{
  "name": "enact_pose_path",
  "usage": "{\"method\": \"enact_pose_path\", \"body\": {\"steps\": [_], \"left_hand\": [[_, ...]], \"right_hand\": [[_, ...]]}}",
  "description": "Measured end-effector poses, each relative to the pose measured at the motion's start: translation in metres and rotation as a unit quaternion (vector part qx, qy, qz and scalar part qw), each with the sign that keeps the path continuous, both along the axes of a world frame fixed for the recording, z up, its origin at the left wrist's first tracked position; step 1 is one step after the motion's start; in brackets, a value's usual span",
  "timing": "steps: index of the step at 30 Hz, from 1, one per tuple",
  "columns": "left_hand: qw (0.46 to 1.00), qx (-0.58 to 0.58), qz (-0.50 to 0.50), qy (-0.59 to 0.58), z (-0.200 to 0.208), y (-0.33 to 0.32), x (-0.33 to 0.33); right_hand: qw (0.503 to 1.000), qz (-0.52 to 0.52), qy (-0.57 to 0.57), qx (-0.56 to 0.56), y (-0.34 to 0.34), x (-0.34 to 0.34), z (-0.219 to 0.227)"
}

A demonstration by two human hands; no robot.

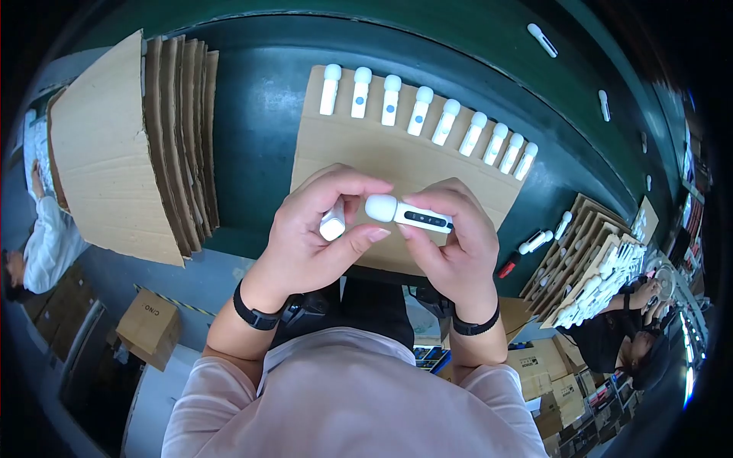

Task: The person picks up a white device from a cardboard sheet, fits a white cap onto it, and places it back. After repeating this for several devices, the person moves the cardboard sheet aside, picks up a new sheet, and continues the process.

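Note:
Between the thumb and fingers of my right hand (460,240) is a white wand massager (424,218), lying sideways with its round head to the left and its dark button panel facing up. My left hand (313,229) is curled round a second white piece (333,227); only its blunt end shows, and it looks like another such massager. The left thumb and forefinger are apart on either side of the first massager's round head. Both hands are over a brown cardboard sheet (347,156). Along its far edge lies a row of several white massagers (391,101), heads pointing away, some with blue dots.
Cardboard sheets (172,145) stand stacked at the left on the green table (256,99). At the right are a red-and-black tool (508,266), loose massagers (536,242) and stacked cardboard trays holding more (603,286). Massagers also lie along the far green surface (542,40). Other people sit at both sides.

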State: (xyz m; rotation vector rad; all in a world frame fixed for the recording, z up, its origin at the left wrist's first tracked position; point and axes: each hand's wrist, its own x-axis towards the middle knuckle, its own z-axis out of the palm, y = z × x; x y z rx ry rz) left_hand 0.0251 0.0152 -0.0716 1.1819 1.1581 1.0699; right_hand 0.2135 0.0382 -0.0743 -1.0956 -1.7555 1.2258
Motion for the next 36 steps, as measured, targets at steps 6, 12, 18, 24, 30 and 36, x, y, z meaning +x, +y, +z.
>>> {"method": "enact_pose_path", "body": {"steps": [6, 12, 18, 24, 30, 36], "left_hand": [[0.997, 0.049, -0.018, 0.059, -0.002, 0.003, -0.002], [0.996, 0.068, 0.003, 0.049, -0.007, 0.004, 0.000], [0.999, 0.012, -0.007, 0.049, -0.008, 0.004, 0.001], [0.997, 0.029, -0.012, 0.065, -0.010, 0.005, -0.008], [0.998, 0.025, 0.007, 0.056, -0.022, -0.014, -0.022], [0.995, -0.037, 0.056, 0.070, -0.045, -0.039, -0.053]], "right_hand": [[1.000, 0.010, -0.002, 0.023, 0.003, -0.001, -0.002], [0.997, -0.048, 0.036, -0.053, 0.000, -0.004, -0.002], [0.997, -0.034, 0.047, -0.052, 0.000, 0.000, -0.008], [0.996, 0.010, 0.060, -0.061, 0.006, -0.005, -0.009], [0.974, 0.051, 0.024, -0.220, 0.003, -0.025, -0.008], [0.978, 0.016, -0.022, -0.209, 0.007, -0.060, -0.035]]}}
